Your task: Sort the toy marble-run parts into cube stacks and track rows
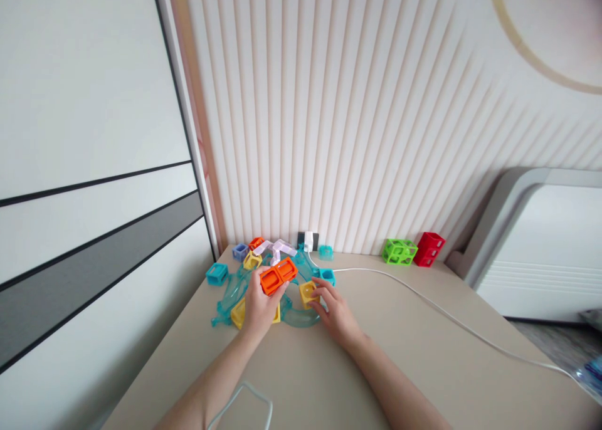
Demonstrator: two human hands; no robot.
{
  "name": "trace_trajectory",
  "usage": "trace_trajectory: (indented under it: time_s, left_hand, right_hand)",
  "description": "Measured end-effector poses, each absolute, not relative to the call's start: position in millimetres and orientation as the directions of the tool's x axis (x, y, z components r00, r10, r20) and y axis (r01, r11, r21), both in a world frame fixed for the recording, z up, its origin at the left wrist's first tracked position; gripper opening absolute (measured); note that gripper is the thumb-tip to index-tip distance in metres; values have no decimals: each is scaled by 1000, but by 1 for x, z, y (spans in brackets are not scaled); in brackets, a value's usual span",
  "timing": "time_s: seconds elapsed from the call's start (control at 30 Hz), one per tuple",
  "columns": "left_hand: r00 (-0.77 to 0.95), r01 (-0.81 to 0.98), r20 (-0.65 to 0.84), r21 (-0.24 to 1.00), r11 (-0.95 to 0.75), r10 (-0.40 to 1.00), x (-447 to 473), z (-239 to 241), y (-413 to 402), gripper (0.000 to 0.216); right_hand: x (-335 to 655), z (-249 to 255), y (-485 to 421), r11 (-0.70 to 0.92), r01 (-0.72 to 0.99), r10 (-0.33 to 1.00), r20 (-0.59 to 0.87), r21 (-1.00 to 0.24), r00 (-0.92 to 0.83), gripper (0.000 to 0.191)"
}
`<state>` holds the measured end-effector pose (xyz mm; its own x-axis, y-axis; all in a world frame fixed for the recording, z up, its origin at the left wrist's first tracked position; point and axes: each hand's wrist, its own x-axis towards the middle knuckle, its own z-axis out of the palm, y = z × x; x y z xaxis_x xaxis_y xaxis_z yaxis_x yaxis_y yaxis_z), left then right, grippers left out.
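Observation:
Two joined orange hollow toy blocks [278, 276] are gripped in my left hand [258, 304], held above the pile. My right hand [337, 312] has its thumb and fingers closed around a yellow hollow cube block [308, 294], just right of the orange pair. Beneath my hands lie clear teal curved track pieces [301, 318]. A yellow block piece [238, 314] is partly hidden behind my left hand. Close past my right fingers sits a teal cube block [327, 276].
Behind lie pale lilac pieces [277, 249], a blue-purple cube [240, 251] and another teal block [217, 274]. Green blocks [399, 252] and red blocks [429, 249] stand by the wall. A white cable [423, 298] runs from a plug [308, 241] across the table [399, 361].

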<state>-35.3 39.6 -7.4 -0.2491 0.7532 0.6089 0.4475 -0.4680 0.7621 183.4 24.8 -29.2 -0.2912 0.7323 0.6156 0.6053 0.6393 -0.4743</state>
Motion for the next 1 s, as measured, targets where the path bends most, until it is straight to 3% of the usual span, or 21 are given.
trace_trajectory:
  time_s: [0.1, 0.3, 0.5, 0.6, 0.77, 0.9, 1.0]
  left_hand:
    - [-214, 443, 602, 762, -473, 769, -35, -6, 39, 42]
    - [-123, 455, 576, 756, -470, 808, -35, -6, 37, 40]
    - [-68, 444, 552, 763, -471, 831, -34, -4, 32, 37]
    - [-29, 480, 643, 681, -554, 766, -33, -6, 31, 39]
    - [49, 562, 830, 437, -702, 556, -35, -8, 32, 40]
    - [150, 602, 859, 314, -734, 490, -35, -8, 30, 46]
    - [244, 549, 833, 303, -779, 496, -33, -9, 24, 50]
  right_hand:
    - [182, -27, 22, 650, 625, 724, 604, -433, -335, 13]
    - [176, -23, 21, 702, 647, 661, 612, -299, -435, 40]
    - [169, -14, 19, 717, 641, 652, 588, -273, -479, 40]
    - [171, -17, 19, 697, 664, 663, 598, -273, -450, 44]
    - [179, -28, 23, 621, 714, 719, 598, -325, -354, 59]
    - [185, -30, 23, 637, 679, 702, 640, -365, -314, 64]
    - [186, -28, 21, 705, 591, 658, 671, -392, -342, 65]
